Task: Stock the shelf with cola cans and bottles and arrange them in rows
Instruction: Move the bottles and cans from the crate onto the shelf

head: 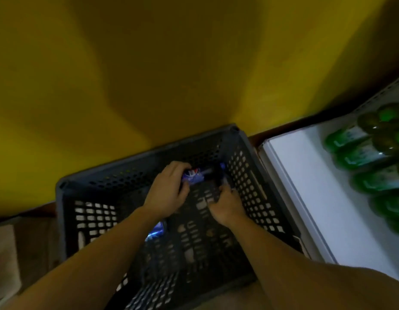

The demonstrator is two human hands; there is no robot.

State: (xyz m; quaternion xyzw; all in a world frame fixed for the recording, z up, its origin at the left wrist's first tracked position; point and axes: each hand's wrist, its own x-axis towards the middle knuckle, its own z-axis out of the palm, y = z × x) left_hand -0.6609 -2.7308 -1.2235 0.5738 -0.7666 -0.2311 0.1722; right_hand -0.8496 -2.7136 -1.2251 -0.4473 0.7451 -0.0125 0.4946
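Fig. Head view, looking down into a dark grey perforated crate [245, 175] on the floor.

(a) Orientation. A cola bottle [195, 175] lies on its side in the crate's far corner, close to the far wall. Long axis runs approx. left-right across the frame, and the right end is tilted slightly away from the viewer. A small blue patch shows at that right end, but it is too blurred to tell if it is the cap.

(b) Hands. The left hand [165, 191] has its fingers curled over the bottle's labelled left part and grips it. The right hand [226, 206] has its fingers bent toward the bottle's dark right part. Whether they grip it cannot be told, as the area is dark and blurred. Both forearms reach in from the near side.

(c) Appearance. Blue label w/ a red-white-blue round logo, and a dark body beside it. A second blue container [157, 231] lies near the crate's middle, partly under the left forearm.

(d) Setting. White shelf [306, 186] just right of the crate, w/ green bottles [359, 155] in a row along its right part. Yellow wall [149, 63] behind, w/ a dark brown strip at its base. The floor [33, 242] is brownish. Lighting is dim.
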